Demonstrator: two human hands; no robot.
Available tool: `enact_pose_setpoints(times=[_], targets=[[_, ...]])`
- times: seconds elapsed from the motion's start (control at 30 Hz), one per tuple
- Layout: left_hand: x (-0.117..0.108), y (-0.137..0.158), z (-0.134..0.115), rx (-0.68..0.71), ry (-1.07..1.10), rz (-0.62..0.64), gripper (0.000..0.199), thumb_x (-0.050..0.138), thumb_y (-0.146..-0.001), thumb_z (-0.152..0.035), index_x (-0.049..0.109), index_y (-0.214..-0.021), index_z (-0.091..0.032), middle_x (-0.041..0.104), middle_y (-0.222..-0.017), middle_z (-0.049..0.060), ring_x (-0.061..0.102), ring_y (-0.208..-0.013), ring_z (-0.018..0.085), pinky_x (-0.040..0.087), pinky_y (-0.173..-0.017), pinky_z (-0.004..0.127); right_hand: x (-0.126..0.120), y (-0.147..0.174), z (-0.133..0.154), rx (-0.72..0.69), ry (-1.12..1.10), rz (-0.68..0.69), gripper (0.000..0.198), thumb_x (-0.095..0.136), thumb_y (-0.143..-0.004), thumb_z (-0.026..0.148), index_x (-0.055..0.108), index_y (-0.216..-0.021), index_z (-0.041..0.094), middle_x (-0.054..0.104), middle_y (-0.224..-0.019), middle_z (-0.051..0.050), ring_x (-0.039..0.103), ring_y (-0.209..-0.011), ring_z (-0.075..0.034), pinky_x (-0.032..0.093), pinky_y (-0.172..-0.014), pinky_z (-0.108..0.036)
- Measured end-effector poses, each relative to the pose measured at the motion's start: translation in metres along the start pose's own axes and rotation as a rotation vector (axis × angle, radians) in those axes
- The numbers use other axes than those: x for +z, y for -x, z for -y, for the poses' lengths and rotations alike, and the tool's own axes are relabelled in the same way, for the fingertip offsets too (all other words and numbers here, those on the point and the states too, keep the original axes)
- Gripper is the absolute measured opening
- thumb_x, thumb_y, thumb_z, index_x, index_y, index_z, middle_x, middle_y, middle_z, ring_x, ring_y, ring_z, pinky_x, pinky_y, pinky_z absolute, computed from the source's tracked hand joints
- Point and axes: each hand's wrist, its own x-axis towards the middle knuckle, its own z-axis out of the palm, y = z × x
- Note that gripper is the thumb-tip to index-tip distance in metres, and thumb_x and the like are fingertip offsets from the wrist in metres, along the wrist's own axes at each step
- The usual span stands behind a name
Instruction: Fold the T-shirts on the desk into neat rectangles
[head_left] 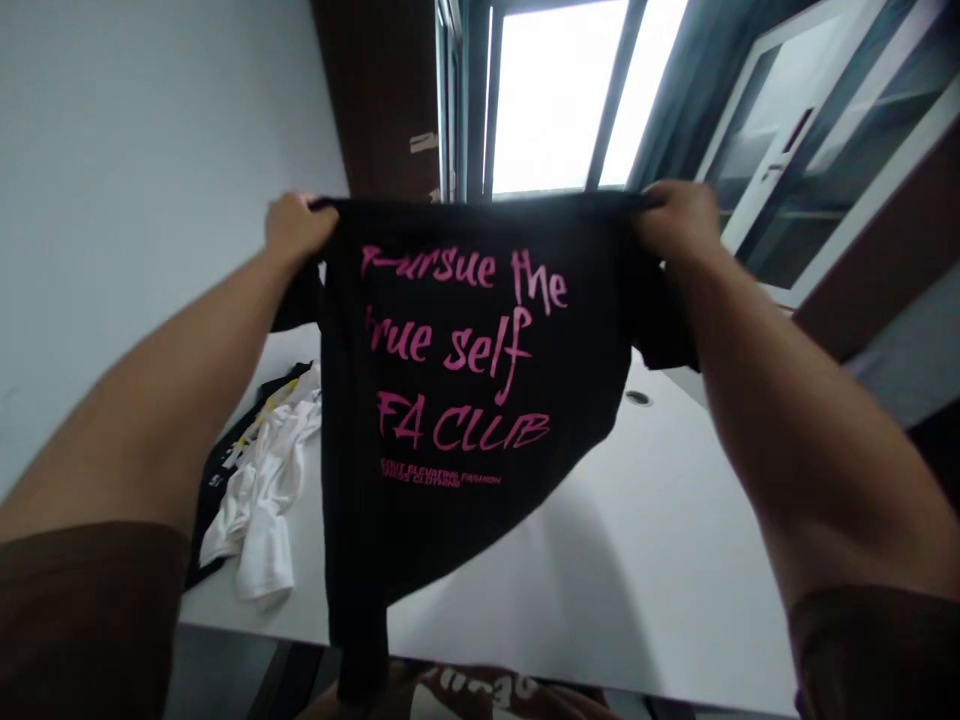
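A black T-shirt with pink lettering hangs stretched between my two hands, above the white table. My left hand is closed around its upper left edge. At the upper right edge, my right hand grips the cloth the same way. The shirt's top edge runs nearly level between them. Its lower edge slants, reaching furthest down on the left, where a narrow strip dangles. Dark folds of cloth droop below each hand.
On the left of the white table lie a crumpled white garment and a black garment with yellow print. A round cable hole shows at the right. Behind are a bright window and a glass-doored cabinet.
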Motion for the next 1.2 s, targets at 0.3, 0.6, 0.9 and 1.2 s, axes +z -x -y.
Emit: enact_pose_setpoints(times=[0.3, 0.6, 0.9, 1.2], targets=[[0.245, 0.146, -0.022, 0.123, -0.142, 0.393, 0.037, 0.06, -0.093, -0.031, 0.072, -0.123, -0.012, 0.065, -0.138, 0.024, 0.054, -0.134, 0.038, 0.043, -0.112, 0.054, 0.147, 0.184, -0.133, 0.34, 0.499, 0.525, 0.031, 0.072, -0.094, 0.024, 0.079, -0.123, 0.015, 0.074, -0.122, -0.02, 0.069, -0.115, -0.033, 0.051, -0.099, -0.041], [0.357, 0.227, -0.056, 0.421, 0.018, 0.551, 0.029, 0.054, -0.1, -0.038, 0.073, -0.117, -0.024, 0.068, -0.126, 0.012, 0.062, -0.121, 0.027, 0.052, -0.105, 0.04, 0.205, 0.28, -0.175, -0.05, 0.423, 0.624, 0.031, 0.05, -0.106, 0.029, 0.078, -0.117, 0.021, 0.068, -0.128, -0.014, 0.057, -0.123, -0.031, 0.043, -0.111, -0.04], [0.397, 0.167, -0.048, 0.246, 0.033, 0.46, 0.063, 0.057, -0.099, -0.04, 0.05, -0.158, -0.017, 0.034, -0.174, 0.02, 0.022, -0.164, 0.04, 0.019, -0.132, 0.066, 0.247, 0.254, -0.182, 0.06, 0.47, 0.791, 0.062, 0.061, -0.106, 0.045, 0.052, -0.162, 0.02, 0.05, -0.159, -0.019, 0.048, -0.145, -0.036, 0.042, -0.117, -0.044], [0.415, 0.182, -0.053, 0.288, 0.126, 0.557, 0.047, 0.054, -0.101, -0.046, 0.068, -0.141, -0.025, 0.053, -0.163, 0.01, 0.043, -0.154, 0.031, 0.033, -0.13, 0.054, 0.258, 0.247, -0.215, 0.167, 0.461, 0.805, 0.056, 0.058, -0.107, 0.048, 0.058, -0.158, 0.025, 0.04, -0.171, -0.016, 0.035, -0.158, -0.039, 0.034, -0.125, -0.056]])
